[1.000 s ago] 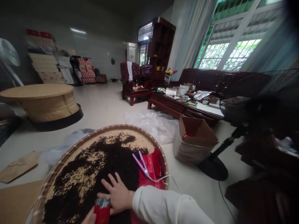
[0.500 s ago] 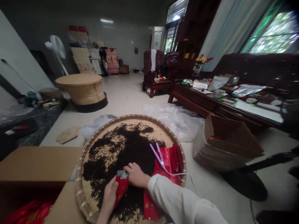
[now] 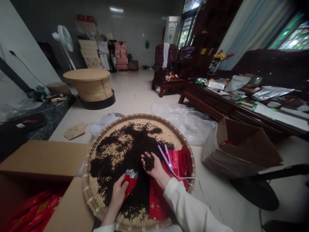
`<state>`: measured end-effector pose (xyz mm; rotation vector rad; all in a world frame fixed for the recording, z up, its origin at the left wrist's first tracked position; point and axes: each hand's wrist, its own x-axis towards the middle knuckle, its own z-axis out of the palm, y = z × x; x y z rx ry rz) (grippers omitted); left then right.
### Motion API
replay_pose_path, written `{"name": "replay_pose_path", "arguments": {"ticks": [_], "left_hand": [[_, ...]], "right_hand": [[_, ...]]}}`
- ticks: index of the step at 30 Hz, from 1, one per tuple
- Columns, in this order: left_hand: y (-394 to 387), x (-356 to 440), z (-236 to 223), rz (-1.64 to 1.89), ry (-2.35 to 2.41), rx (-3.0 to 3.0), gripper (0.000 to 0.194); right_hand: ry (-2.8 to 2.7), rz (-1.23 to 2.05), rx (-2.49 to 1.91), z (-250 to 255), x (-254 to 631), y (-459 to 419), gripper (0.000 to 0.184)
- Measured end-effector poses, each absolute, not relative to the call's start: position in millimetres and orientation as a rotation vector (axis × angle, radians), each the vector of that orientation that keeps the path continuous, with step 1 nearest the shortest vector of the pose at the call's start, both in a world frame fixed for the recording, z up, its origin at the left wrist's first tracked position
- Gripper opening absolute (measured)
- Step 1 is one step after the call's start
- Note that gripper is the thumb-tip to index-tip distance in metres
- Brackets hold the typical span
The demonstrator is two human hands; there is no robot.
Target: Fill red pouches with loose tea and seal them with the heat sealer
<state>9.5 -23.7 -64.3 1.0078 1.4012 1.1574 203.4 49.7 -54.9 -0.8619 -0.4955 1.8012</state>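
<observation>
My left hand (image 3: 118,194) is closed round a small red foil pouch (image 3: 131,185), whose silvery open mouth points up. To its right my right hand (image 3: 158,170) is turned palm up, fingers curled round a heap of dark loose tea leaves (image 3: 149,163). Both hands are over a round woven bamboo tray (image 3: 87,193) spread with more of the same dark leaves (image 3: 135,145). Beside my right hand a lilac hair straightener (image 3: 169,165) lies on flat red pouches (image 3: 178,158). Another red pouch strip (image 3: 156,203) lies under my right forearm.
An open cardboard box (image 3: 41,158) with red packets (image 3: 36,209) stands at the left. Another open carton (image 3: 217,154) is at the right, near a black round base (image 3: 257,191). Clear plastic sheeting (image 3: 185,124) lies behind the tray. A white cord (image 3: 185,178) crosses the tray's right rim.
My right hand has moved right, away from the pouch mouth, and turned palm up with tea leaves in it. My left hand still holds the pouch. The view has shifted slightly.
</observation>
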Motion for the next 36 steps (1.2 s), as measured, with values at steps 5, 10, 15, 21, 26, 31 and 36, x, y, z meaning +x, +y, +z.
{"name": "replay_pose_path", "arguments": {"ticks": [5,10,15,21,26,31,36], "left_hand": [[-23.1,18.7,-61.3,1.188,1.394,1.08,0.073],[-21.9,28.8,-54.5,1.168,1.376,1.179,0.064],[-20.4,35.7,-53.2,1.192,1.336,1.184,0.07],[-20.5,32.7,-59.7,1.23,1.339,1.207,0.079],[-20.4,30.4,-64.5,1.283,1.339,1.129,0.082],[-22.9,30.1,-59.5,1.316,1.187,0.968,0.083],[-26.6,27.7,-55.3,1.296,1.022,0.835,0.083]], "right_hand": [[-0.27,1.74,-0.868,-32.4,202.4,42.2,0.032],[-0.231,1.644,-0.803,4.1,189.7,35.6,0.03],[-0.376,1.554,-0.752,31.6,171.5,23.2,0.036],[-0.689,1.563,-0.738,48.5,164.7,9.8,0.05],[-0.969,1.569,-0.707,47.0,169.1,4.6,0.06],[-1.164,1.579,-0.638,48.8,186.7,5.2,0.06],[-1.912,1.005,-0.793,60.3,213.9,5.6,0.035]]}}
